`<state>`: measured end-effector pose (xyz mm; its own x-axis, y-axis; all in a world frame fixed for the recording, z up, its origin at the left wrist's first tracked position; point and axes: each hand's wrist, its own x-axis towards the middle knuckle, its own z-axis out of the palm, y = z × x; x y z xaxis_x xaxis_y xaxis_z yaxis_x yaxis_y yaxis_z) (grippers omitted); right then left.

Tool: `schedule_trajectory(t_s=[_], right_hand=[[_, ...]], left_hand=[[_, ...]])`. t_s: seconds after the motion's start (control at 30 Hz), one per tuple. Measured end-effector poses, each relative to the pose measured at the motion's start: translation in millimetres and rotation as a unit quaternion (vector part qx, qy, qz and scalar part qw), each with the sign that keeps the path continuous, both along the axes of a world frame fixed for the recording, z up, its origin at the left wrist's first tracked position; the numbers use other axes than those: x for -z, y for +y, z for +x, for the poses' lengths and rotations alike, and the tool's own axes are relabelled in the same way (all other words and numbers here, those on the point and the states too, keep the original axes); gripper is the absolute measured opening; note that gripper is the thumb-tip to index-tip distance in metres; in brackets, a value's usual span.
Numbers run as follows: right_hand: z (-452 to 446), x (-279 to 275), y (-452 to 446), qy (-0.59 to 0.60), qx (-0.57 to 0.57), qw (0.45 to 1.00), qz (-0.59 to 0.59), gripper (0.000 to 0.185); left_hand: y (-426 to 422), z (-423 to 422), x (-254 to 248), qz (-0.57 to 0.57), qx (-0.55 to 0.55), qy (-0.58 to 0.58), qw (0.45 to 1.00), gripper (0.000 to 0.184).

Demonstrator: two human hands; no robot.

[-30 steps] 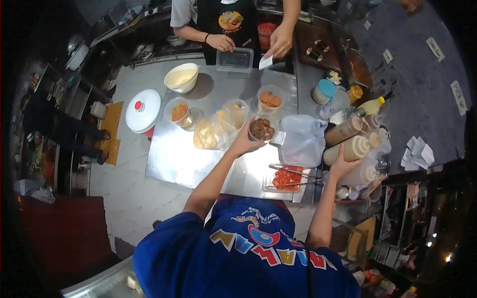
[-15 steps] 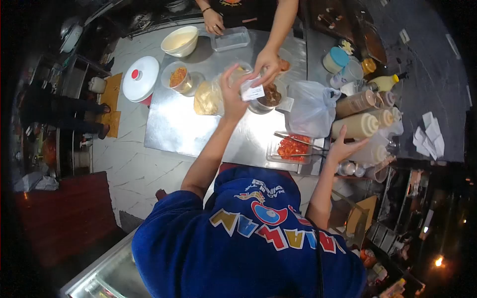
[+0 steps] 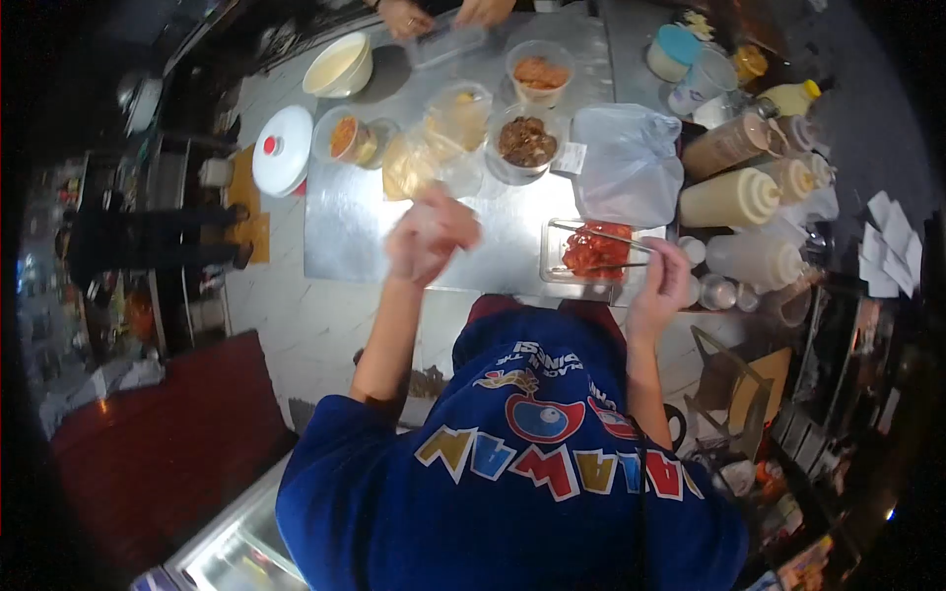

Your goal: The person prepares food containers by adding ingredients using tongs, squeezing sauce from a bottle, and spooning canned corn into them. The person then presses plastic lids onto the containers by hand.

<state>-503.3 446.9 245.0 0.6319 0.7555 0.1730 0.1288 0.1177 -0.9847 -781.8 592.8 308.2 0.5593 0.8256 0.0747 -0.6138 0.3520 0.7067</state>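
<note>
Motion blurs my left hand [image 3: 432,236], its fingers curled in above the table's front edge, below the bag of yellowish food [image 3: 406,167]; what it holds cannot be made out. With my right hand [image 3: 662,286] I grip the handle ends of the metal tongs [image 3: 616,234], which lie across a clear tray of red saucy food [image 3: 594,250]. Behind the tray stands a tub of dark brown meat [image 3: 527,142], with a printed slip [image 3: 570,159] beside it. A knotted white plastic bag [image 3: 628,164] sits right of the slip.
Sauce bottles [image 3: 730,199] crowd the right side. Tubs of orange food [image 3: 540,72], a cream bowl [image 3: 338,66] and a white-lidded container [image 3: 283,151] stand farther back. A co-worker's hands [image 3: 406,18] are at a clear box [image 3: 448,44]. Another person [image 3: 148,241] is at far left.
My left hand has left the tub and the co-worker's paper slip, moving toward me. My right hand has gone from the sauce bottles to the tongs. The co-worker's hand has drawn back.
</note>
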Motion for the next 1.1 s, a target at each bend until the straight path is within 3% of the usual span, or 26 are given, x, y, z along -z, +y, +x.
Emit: schedule_trajectory(t_s=[0.03, 0.07, 0.13, 0.27, 0.4, 0.43, 0.53, 0.6, 0.67, 0.7, 0.8, 0.83, 0.93, 1.03, 1.1], right_hand=[[-8, -7, 0, 0.045, -0.078, 0.995, -0.041, 0.019], [-18, -13, 4, 0.086, -0.162, 0.982, -0.050, 0.019], [-27, -20, 14, 0.146, -0.308, 0.938, -0.067, 0.022], [-18, -8, 10, 0.224, -0.496, 0.834, -0.094, 0.029], [-20, -5, -8, 0.285, -0.534, 0.784, -0.134, 0.027], [-22, -19, -14, 0.344, -0.509, 0.765, -0.194, 0.023], [-44, -5, -34, 0.367, -0.451, 0.803, -0.129, 0.020], [-55, -4, -56, 0.366, -0.398, 0.816, -0.205, 0.018], [-73, 20, -82, 0.338, -0.365, 0.834, -0.239, 0.018], [-90, 22, -94, 0.354, -0.325, 0.854, -0.198, 0.016], [-114, 47, -126, 0.336, -0.216, 0.894, -0.204, 0.016], [-113, 71, -132, 0.334, -0.184, 0.908, -0.172, 0.017], [-90, 106, -123, 0.277, -0.072, 0.949, -0.131, 0.025], [-63, 133, -106, 0.209, -0.045, 0.969, -0.126, 0.027], [-60, 143, -98, 0.156, -0.015, 0.977, -0.146, 0.027]], left_hand=[[-13, -7, 72, -0.082, 0.063, 0.050, 0.993, 0.030], [-36, 24, 40, -0.170, 0.165, -0.094, 0.967, 0.034], [-69, 54, 38, -0.245, 0.285, -0.067, 0.924, 0.046], [-125, 85, 59, -0.314, 0.276, -0.152, 0.896, 0.048], [-147, 86, 72, -0.320, 0.294, -0.193, 0.880, 0.048], [-149, 84, 74, -0.325, 0.310, -0.197, 0.871, 0.048], [-155, 71, 76, -0.252, 0.333, -0.092, 0.904, 0.048], [-163, 58, 83, -0.267, 0.350, -0.001, 0.898, 0.046], [-178, 39, 113, -0.264, 0.368, 0.033, 0.891, 0.045], [-185, 28, 128, -0.301, 0.395, -0.020, 0.868, 0.051], [-212, 9, 162, -0.261, 0.407, 0.113, 0.868, 0.059], [-215, 3, 189, -0.270, 0.438, 0.011, 0.857, 0.058], [-219, -10, 210, -0.268, 0.345, 0.252, 0.864, 0.049], [-218, -58, 276, -0.176, 0.274, 0.345, 0.880, 0.047], [-220, -96, 307, -0.105, 0.218, 0.499, 0.832, 0.044]])
